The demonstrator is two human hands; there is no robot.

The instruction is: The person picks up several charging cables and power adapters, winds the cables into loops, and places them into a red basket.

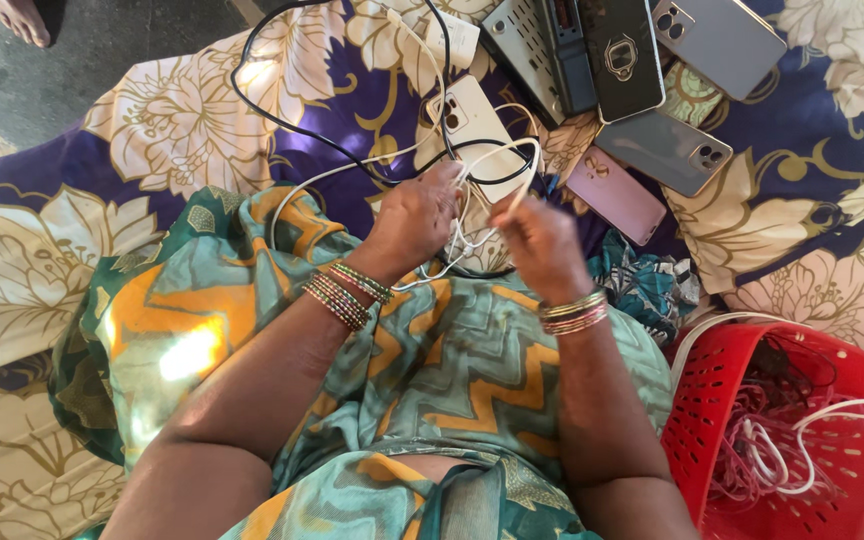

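White charging cables are bunched between the two hands above the person's lap, their loops rising just beyond the fingertips and trailing back toward the phones on the flowered bedsheet. The left hand is clenched over the cable bundle from the left, knuckles up, with strands running out from under its fingers. The right hand pinches a white loop at its upper edge, fingers curled closed on it, so the cables cross the small gap from one hand to the other. A black cable mixes with the white ones at the hands and sweeps out in a wide loop to the upper left over the sheet. A white phone lies just beyond the hands, partly under the cable loops. Farther off, at the upper right, lie a pink phone, a grey phone, a black phone with a ring holder and a silver phone, close together and overlapping. A red plastic basket stands at the person's right side, near the right forearm; it holds a tangle of pinkish and white cables, one white loop hanging over its far rim.
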